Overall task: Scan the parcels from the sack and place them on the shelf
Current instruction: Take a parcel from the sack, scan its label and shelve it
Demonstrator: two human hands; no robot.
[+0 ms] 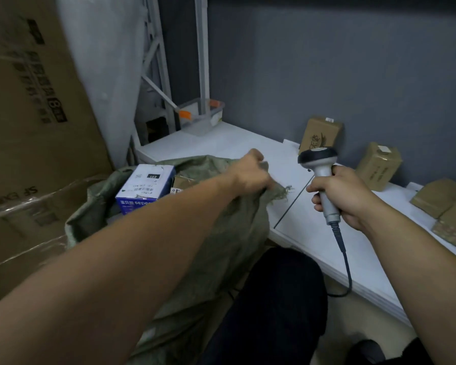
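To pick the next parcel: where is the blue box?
Head view, left of centre: the blue box lies in the open green sack, beside the left hand.

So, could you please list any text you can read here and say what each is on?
"231", upside down, on the blue and white box in the sack.
"SF", upside down, on the plastic-wrapped carton; the rest is unclear.
"8" on the tall cardboard carton; other print blurred.
Labels on the brown parcels: too small to read.

Head view, looking down (close) over white table (pixel 248 143)
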